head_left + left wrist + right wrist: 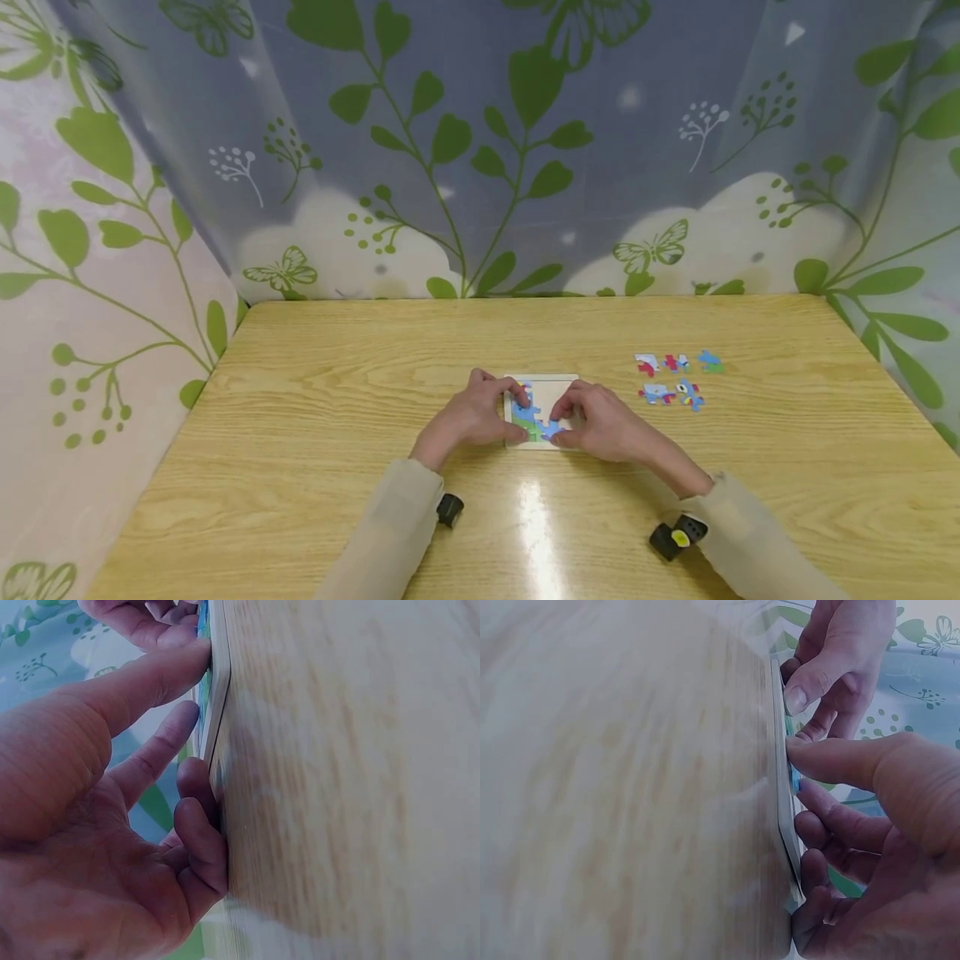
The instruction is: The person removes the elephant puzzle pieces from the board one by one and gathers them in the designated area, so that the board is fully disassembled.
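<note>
A shallow, pale puzzle tray (542, 377) lies on the table in the head view, partly filled with blue and green jigsaw pieces (527, 427) along its left and lower parts. My left hand (480, 410) is at the tray's left side, its thumb and index fingertips apart and touching the pieces. At the lower middle, my right hand (603, 423) pinches a blue jigsaw piece (551, 428) between thumb and index finger, low against the tray. Its fingers partly hide the tray's right side. In the right wrist view, blue shows between that thumb and finger (795, 781).
To the right of the tray, several loose jigsaw pieces (657, 394) lie in two rows on the wooden table (337, 367). A leaf-patterned curtain (480, 167) hangs behind the table. Black wrist cameras (450, 510) sit by both sleeves.
</note>
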The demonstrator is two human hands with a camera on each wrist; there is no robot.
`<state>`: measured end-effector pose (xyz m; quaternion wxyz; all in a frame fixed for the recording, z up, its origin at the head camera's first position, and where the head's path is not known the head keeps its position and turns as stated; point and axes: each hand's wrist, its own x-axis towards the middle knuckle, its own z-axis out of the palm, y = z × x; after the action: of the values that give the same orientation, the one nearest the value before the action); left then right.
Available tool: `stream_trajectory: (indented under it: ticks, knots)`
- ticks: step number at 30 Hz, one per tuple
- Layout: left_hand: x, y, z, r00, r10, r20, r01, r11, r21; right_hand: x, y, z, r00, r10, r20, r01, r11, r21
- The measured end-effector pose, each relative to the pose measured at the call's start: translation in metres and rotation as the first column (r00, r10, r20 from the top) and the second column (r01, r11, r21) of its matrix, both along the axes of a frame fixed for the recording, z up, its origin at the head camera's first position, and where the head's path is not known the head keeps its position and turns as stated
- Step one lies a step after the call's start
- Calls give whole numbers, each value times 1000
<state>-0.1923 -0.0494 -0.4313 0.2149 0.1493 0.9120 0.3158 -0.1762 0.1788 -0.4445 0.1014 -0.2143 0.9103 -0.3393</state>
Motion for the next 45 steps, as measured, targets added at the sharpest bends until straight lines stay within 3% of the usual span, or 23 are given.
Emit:
stream_trajectory:
  ticks: [15,34,45]
  knots:
    - [1,0,0,1000,4,-7,-3,1000,10,1,1,-1,1000,-4,-20,4,1000,-27]
    - [0,-4,0,1000,-11,-10,12,1000,18,0,8,-1,991,36,127,-18,990,-140]
    - [2,-6,-2,1000,-9,-22,10,999,37,-2,12,-1,992,19,122,2,986,-169]
